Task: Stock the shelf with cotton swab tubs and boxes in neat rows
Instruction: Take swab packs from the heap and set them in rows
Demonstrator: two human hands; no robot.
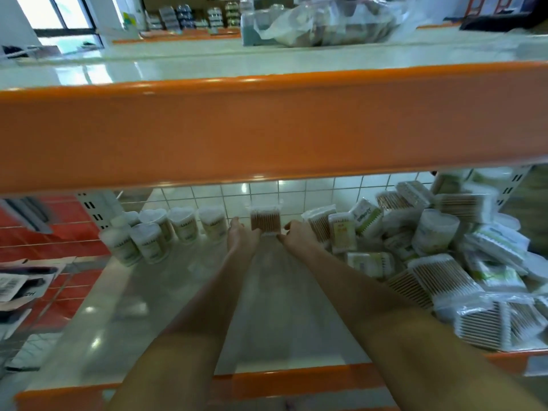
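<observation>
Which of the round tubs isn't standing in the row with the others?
The round tub on the pile of packs at the right. It lies tilted among them, while the other tubs stand upright at the left.

Both forearms bare to the frame edge; left hand [241,237] and right hand [296,235] ungloved; nails dark-coloured.

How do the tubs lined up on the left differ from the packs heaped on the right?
The round tubs stand upright in rows; the flat packs lie tilted and piled in disorder. The tubs look like tall cylinders, the packs like flat rectangles. Both hold cotton swabs and sit on the same shelf.
</observation>
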